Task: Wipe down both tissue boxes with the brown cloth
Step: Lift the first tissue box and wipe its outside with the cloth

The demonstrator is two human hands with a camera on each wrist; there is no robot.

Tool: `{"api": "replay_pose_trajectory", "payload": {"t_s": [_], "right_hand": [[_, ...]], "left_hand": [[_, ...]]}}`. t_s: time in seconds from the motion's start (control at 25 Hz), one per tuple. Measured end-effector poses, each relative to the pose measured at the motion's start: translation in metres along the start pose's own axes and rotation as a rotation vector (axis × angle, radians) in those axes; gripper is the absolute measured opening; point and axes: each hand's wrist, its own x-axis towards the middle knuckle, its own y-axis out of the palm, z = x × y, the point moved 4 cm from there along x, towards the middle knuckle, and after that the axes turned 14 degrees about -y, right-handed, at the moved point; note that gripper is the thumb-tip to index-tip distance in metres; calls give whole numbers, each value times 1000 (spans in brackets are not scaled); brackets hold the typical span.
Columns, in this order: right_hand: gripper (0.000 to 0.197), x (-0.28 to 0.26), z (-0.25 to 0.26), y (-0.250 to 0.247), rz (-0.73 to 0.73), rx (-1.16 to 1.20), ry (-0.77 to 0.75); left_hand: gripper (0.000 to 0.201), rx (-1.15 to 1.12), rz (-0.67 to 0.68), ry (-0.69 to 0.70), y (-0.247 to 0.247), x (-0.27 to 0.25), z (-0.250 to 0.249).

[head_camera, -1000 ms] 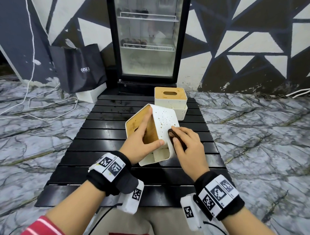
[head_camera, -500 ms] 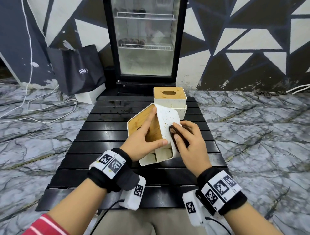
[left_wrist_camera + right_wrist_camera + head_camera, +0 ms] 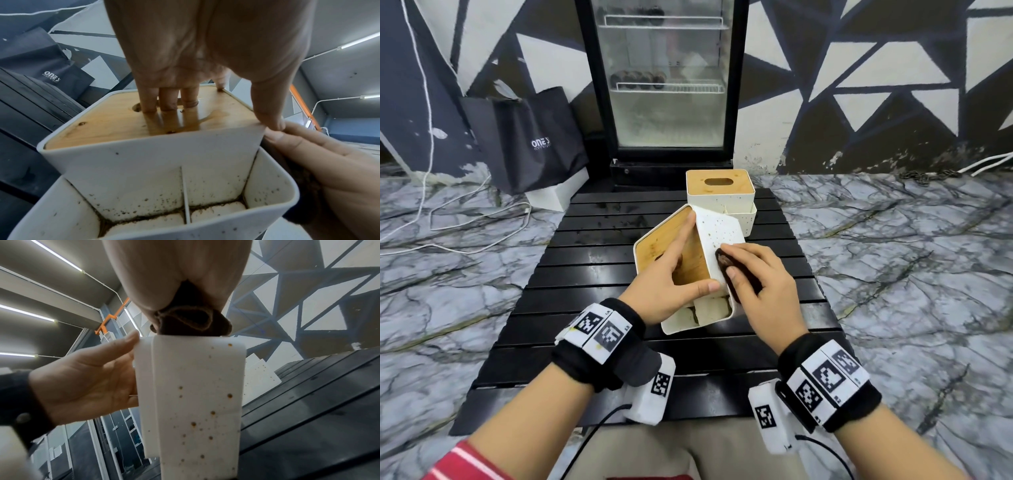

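The near tissue box (image 3: 717, 229), white with brown specks and a wooden lid, is tipped up on the black slatted table (image 3: 592, 274). My left hand (image 3: 671, 270) grips it, with fingers in the lid slot (image 3: 164, 104) and the thumb on its corner. My right hand (image 3: 753, 274) holds the bunched brown cloth (image 3: 726, 265) and presses it on the box's speckled side (image 3: 197, 394). The cloth (image 3: 185, 321) sits under the palm. The second tissue box (image 3: 719, 192) stands upright just behind, untouched.
A glass-door fridge (image 3: 664, 85) stands past the table's far edge. A black bag (image 3: 527, 137) leans on the wall at the left, above a white box (image 3: 558, 195). White cables (image 3: 448, 222) lie on the marble floor (image 3: 893, 257).
My right hand has slid the cloth a little up the speckled side of the near box. My left hand keeps the same grip on the tilted box.
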Motion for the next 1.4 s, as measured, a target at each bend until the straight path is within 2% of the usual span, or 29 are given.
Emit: {"api": "replay_pose_trajectory", "payload": {"t_s": [0.2,0.6,0.8,1.04,1.2,1.4], "right_hand": [[32,-2,12,3,44,22,-80],[33,4,15,10,43,12,-88],[32,13,2,8,21,10,8],[34,9,13,8,9,-30,-57],[33,14,2,8,-12,-24,-12],[36,-15,1,9,-31,-46,-1]], "left_hand": [[104,-3,29,16,-1,0,2],[104,-28,27,3,-4,1,6],[101,-22,3,1,-5,3,5],[97,25,23,25,-1,2,1],[98,8,-9,13,-2,1,2],[93,-91,-42,3,-2,-4,5]]}}
